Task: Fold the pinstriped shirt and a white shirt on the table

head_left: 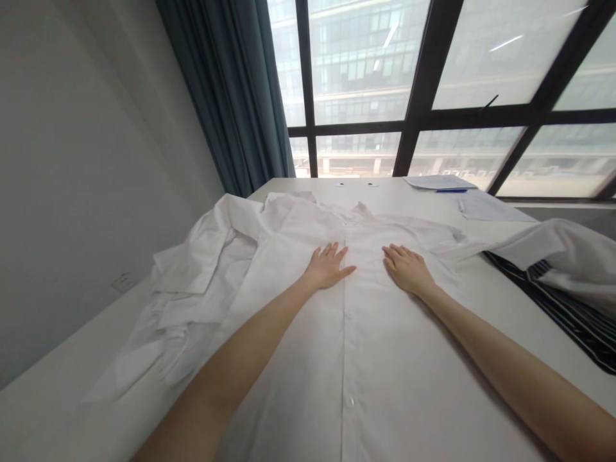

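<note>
A white button-up shirt (366,333) lies spread flat on a white table (58,398), collar away from me, its button line running down the middle. My left hand (328,264) rests flat on the shirt just left of the buttons, fingers stretched out. My right hand (407,267) lies flat on the shirt just right of them, fingers together and extended. Neither hand holds anything.
More crumpled white clothes (192,289) are piled at the left. A dark striped garment (568,308) under a white one (572,253) lies at the right edge. Papers (491,208) and a blue pen (451,190) sit at the far right, by the window. A wall stands left.
</note>
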Available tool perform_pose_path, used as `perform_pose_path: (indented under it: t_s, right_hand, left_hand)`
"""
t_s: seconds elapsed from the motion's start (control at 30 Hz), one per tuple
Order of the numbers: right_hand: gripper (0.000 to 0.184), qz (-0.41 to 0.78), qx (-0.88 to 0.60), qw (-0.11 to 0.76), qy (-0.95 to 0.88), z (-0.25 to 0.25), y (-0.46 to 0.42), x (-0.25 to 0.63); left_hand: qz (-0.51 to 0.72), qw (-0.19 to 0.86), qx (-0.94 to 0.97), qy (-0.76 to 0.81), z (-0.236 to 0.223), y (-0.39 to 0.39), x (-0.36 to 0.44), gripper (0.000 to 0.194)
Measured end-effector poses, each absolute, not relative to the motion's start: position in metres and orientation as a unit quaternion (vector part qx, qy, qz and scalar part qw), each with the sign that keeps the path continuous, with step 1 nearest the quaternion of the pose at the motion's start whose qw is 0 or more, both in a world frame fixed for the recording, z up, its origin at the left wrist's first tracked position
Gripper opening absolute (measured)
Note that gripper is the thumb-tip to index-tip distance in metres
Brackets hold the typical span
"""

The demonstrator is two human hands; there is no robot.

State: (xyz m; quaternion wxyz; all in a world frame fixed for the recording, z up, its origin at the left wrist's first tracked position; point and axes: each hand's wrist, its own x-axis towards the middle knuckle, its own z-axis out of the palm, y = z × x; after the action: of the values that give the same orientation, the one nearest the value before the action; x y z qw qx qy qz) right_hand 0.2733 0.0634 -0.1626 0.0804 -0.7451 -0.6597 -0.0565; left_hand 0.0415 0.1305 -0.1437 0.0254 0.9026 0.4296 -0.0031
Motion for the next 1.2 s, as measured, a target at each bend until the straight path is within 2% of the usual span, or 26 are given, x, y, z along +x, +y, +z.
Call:
perform_pose_path:
  t_s: [0.17, 0.47, 0.6, 0.83, 1.0, 1.2]
  right_hand:
    - [0.054, -0.054, -0.742, 0.086, -0.663, -0.162, 0.063, 0.274]
    - [0.053, -0.048, -0.744, 0.092, -0.660, -0.162, 0.063, 0.274]
    - [0.052, -0.055, -0.741, 0.101, -0.661, -0.162, 0.062, 0.274]
    - [0.045, -0.108, -0.699, 0.151, -0.690, -0.156, 0.059, 0.270]
    - [0.045, -0.082, -0.578, 0.175, -0.793, -0.155, 0.060, 0.269]
    - [0.050, 0.000, -0.626, 0.105, -0.773, -0.160, 0.066, 0.278]
  left_hand:
    - [-0.011, -0.028, 0.901, 0.434, -0.136, 0.173, 0.013, 0.059]
    - [0.023, -0.079, 0.838, 0.540, -0.124, 0.207, -0.035, 0.062]
    - [0.047, -0.079, 0.812, 0.576, -0.126, 0.208, -0.049, 0.059]
    - [0.113, -0.123, 0.823, 0.543, -0.124, 0.187, -0.043, 0.048]
    - [0.077, -0.085, 0.870, 0.480, -0.123, 0.170, -0.005, 0.047]
    - [0.014, 0.004, 0.922, 0.386, -0.144, 0.135, 0.039, 0.060]
